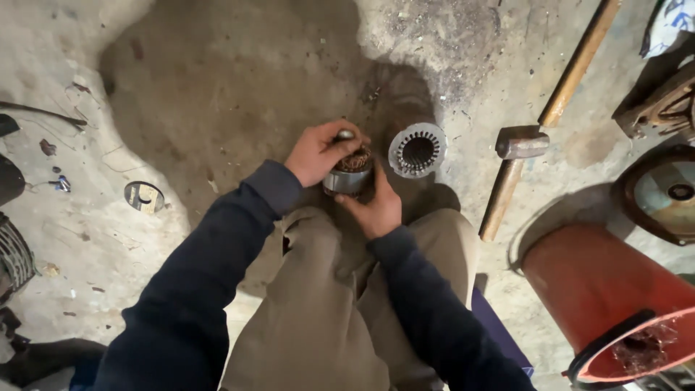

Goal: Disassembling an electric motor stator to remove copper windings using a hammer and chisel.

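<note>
My left hand [316, 153] grips the top and side of a small metal motor stator [348, 176] with copper windings showing at its top. My right hand [376, 208] holds the same stator from below and the right. A small metal piece sticks up at the stator's top, by my left fingers. The stator sits just above my knees, over the concrete floor. An empty slotted stator core [418, 150], a grey ring with inner teeth, lies on the floor just right of my hands.
A hammer [515, 161] with a wooden handle lies right of the core, and a long wooden stick [579, 62] beyond it. A red cylindrical housing [604, 289] lies lower right. A round cover [662, 192] is at the right edge, a small disc [144, 196] at left.
</note>
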